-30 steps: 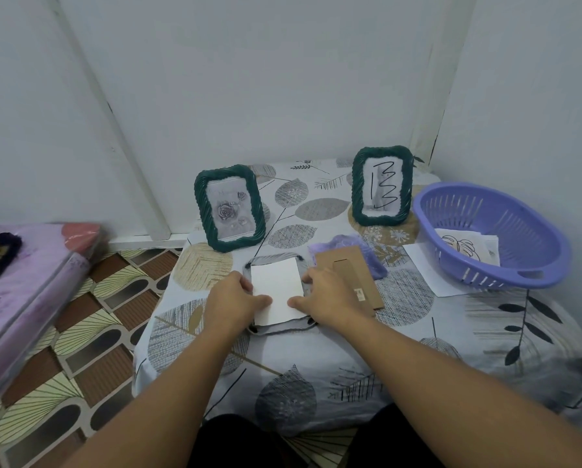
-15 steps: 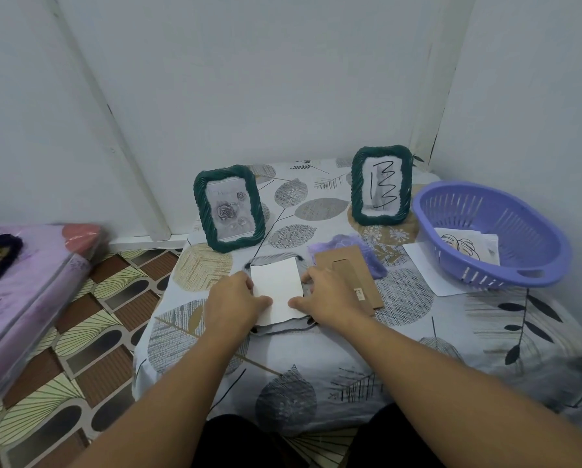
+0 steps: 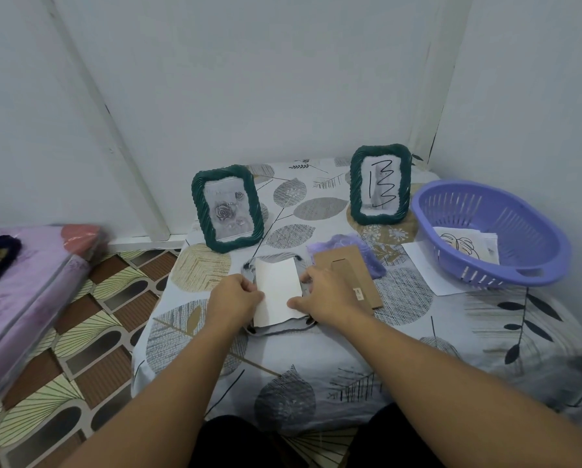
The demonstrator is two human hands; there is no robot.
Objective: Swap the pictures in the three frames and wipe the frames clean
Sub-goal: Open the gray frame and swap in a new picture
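Left hand [image 3: 234, 298] curls its fingers onto the left edge of a white card [image 3: 278, 290], pinching it there; the card lies face down on a third frame [image 3: 276, 327], of which only a dark rim shows beneath, near the front middle of the table [image 3: 418, 359]. Right hand [image 3: 326, 298] grips the card's right edge and lower right corner, thumb on the paper, fingers bent.

Far left on the table, a green frame with a rose picture [image 3: 227, 208] stands upright. Right of the card, touching the right hand, lies a brown cardboard backing [image 3: 353, 276], resting partly on a purple cloth [image 3: 347, 243]. Farther back and right stands a second green frame with a black scribble [image 3: 380, 184]. At the far right sits a purple basket [image 3: 492, 234] holding a leaf drawing [image 3: 460, 244], with a white sheet [image 3: 424, 265] under its near edge.

A purple mattress [image 3: 23, 288] lies off to the left, on the patterned floor [image 3: 90, 332].
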